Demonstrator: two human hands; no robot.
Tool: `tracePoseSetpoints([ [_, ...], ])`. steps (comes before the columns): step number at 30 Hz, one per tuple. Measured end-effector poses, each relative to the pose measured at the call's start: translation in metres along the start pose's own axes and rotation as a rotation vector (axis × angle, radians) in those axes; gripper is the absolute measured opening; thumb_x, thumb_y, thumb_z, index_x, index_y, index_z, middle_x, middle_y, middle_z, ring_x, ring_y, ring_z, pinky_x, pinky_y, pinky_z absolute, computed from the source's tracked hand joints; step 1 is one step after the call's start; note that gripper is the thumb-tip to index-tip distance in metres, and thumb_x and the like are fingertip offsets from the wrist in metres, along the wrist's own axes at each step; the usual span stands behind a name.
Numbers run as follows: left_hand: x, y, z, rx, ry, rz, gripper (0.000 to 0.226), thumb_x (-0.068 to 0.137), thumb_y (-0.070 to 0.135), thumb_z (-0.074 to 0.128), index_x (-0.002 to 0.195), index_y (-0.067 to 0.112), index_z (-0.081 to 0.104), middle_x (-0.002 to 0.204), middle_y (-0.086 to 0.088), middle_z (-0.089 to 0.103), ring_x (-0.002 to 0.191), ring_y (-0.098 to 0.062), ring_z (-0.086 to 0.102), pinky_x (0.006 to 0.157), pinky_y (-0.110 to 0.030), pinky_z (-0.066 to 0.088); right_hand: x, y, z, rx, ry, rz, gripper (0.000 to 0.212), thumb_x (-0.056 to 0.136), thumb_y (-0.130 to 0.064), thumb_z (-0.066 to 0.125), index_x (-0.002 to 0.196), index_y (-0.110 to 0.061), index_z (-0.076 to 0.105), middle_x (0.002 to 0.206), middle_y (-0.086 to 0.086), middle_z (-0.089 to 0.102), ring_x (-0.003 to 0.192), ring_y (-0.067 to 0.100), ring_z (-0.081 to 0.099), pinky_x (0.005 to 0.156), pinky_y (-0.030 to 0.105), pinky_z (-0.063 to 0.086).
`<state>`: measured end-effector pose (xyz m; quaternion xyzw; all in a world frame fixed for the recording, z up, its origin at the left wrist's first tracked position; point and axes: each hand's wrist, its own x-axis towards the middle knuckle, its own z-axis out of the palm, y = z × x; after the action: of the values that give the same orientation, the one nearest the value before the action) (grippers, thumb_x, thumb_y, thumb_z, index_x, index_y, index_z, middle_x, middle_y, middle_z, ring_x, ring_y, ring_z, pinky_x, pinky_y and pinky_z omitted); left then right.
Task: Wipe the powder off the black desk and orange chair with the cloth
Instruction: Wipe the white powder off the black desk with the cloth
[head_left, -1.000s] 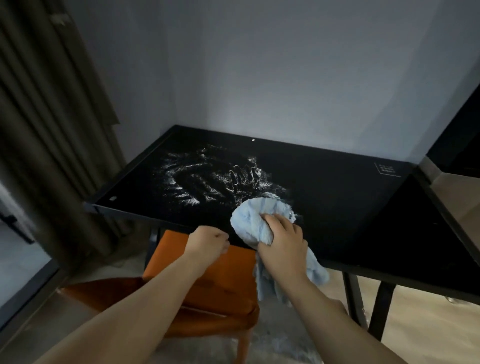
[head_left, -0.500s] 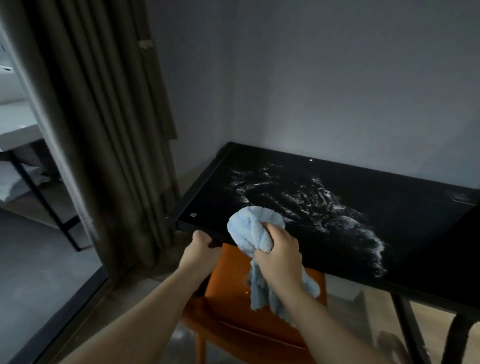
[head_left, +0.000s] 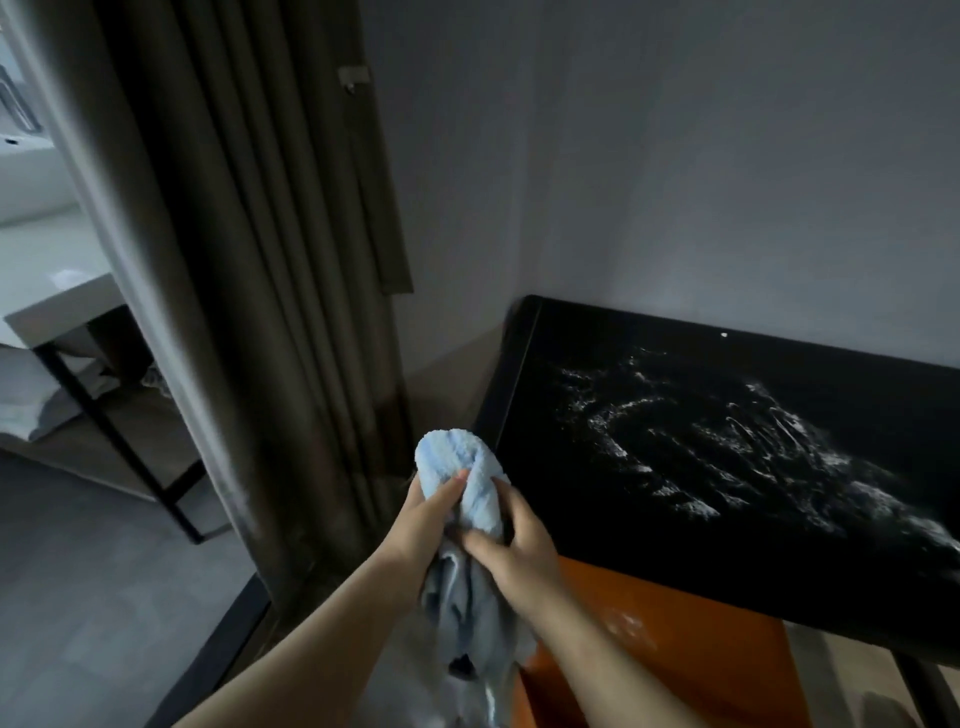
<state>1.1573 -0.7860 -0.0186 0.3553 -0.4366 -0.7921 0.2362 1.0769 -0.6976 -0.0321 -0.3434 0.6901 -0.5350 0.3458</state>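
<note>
A light blue cloth (head_left: 457, 462) is bunched between both hands, just off the desk's near left corner. My left hand (head_left: 423, 514) grips it from the left and my right hand (head_left: 511, 545) grips it from the right; its loose end hangs down between my forearms. The black desk (head_left: 550, 519) lies to the right, its top smeared with white powder (head_left: 727, 457). The orange chair (head_left: 691, 654) stands under the desk's front edge, with a faint pale smudge of powder (head_left: 628, 623) on it.
Dark curtains (head_left: 249, 312) hang close on the left, beside the desk's left end. A grey wall (head_left: 727, 156) backs the desk. Beyond the curtains stands a white-topped table (head_left: 62, 291) on a black frame. A desk leg (head_left: 930, 691) shows at the lower right.
The view has swung left, away from the desk. My left hand let go of the desk edge and now grips the cloth together with my right hand, off the desk's corner.
</note>
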Motion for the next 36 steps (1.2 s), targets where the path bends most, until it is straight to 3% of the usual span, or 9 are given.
tracePoseSetpoints([
  [3,0.053,0.023,-0.010,0.080,0.036,0.040,0.030,0.092,0.015,0.056,0.121,0.010,0.052,0.108,-0.021,0.066,0.089,-0.031,0.068,0.071,-0.037,0.056,0.056,0.002,-0.004,0.083,0.080,0.014,0.027,0.076,-0.030,0.069,0.100,-0.042,0.062,0.100,-0.011,0.070,0.094,0.002,0.065,0.077,0.017,0.050],
  [8,0.148,0.067,-0.019,0.300,0.192,0.131,0.035,0.080,0.021,0.071,0.110,0.018,0.054,0.094,-0.003,0.069,0.079,-0.016,0.069,0.062,-0.028,0.054,0.173,0.000,-0.028,-0.017,0.326,0.026,0.012,0.090,-0.021,0.058,0.096,-0.030,0.063,0.098,-0.011,0.066,0.085,0.000,0.059,0.069,0.006,0.040],
  [11,0.198,0.090,-0.024,0.526,0.220,0.147,0.052,0.073,0.031,0.075,0.119,0.025,0.052,0.099,0.001,0.068,0.089,-0.018,0.067,0.077,-0.037,0.056,0.226,0.006,-0.043,-0.168,0.325,0.116,0.021,0.091,-0.017,0.056,0.110,-0.019,0.064,0.106,-0.002,0.065,0.094,0.009,0.057,0.079,0.018,0.040],
  [15,0.272,0.112,-0.010,0.766,0.188,0.250,0.059,0.073,0.037,0.075,0.124,0.032,0.047,0.102,0.008,0.064,0.081,-0.005,0.061,0.062,-0.016,0.045,0.266,0.012,-0.074,-0.379,0.334,0.162,0.020,0.091,-0.016,0.055,0.109,-0.018,0.065,0.109,-0.002,0.065,0.100,0.011,0.058,0.084,0.018,0.041],
  [20,0.371,0.119,0.032,1.077,0.008,0.367,0.065,0.084,0.037,0.064,0.140,0.024,0.033,0.122,-0.002,0.057,0.109,-0.024,0.057,0.094,-0.035,0.045,0.304,0.011,-0.129,-0.623,0.376,0.302,0.026,0.093,-0.025,0.049,0.117,-0.027,0.059,0.119,-0.007,0.058,0.110,0.019,0.052,0.096,0.041,0.044],
  [25,0.457,0.113,0.082,1.350,-0.042,0.495,0.046,0.090,0.033,0.054,0.132,0.020,0.043,0.125,-0.011,0.049,0.113,-0.029,0.051,0.094,-0.034,0.041,0.352,0.016,-0.160,-0.719,0.418,0.427,0.031,0.095,-0.024,0.043,0.124,-0.026,0.054,0.128,-0.005,0.052,0.117,0.020,0.046,0.098,0.038,0.040],
  [28,0.505,0.114,0.104,1.543,-0.112,0.619,0.054,0.089,0.034,0.055,0.140,0.025,0.037,0.140,-0.011,0.035,0.124,-0.030,0.040,0.101,-0.040,0.038,0.390,0.021,-0.169,-0.722,0.435,0.494,0.029,0.094,-0.025,0.045,0.121,-0.027,0.055,0.122,-0.005,0.054,0.110,0.018,0.049,0.096,0.038,0.042],
  [31,0.550,0.111,0.128,1.655,-0.132,0.869,0.048,0.091,0.021,0.050,0.138,0.016,0.043,0.128,-0.018,0.047,0.113,-0.035,0.048,0.091,-0.044,0.040,0.422,0.027,-0.178,-0.696,0.488,0.551,0.028,0.093,-0.026,0.046,0.120,-0.028,0.054,0.121,-0.007,0.054,0.112,0.016,0.047,0.100,0.038,0.038],
  [36,0.609,0.099,0.146,1.855,-0.261,0.579,0.045,0.097,0.038,0.039,0.139,0.024,0.030,0.137,-0.010,0.035,0.120,-0.031,0.039,0.096,-0.043,0.036,0.443,0.042,-0.190,-0.684,0.538,0.595,0.030,0.092,-0.026,0.048,0.122,-0.028,0.053,0.125,-0.006,0.053,0.118,0.017,0.046,0.102,0.039,0.036],
])
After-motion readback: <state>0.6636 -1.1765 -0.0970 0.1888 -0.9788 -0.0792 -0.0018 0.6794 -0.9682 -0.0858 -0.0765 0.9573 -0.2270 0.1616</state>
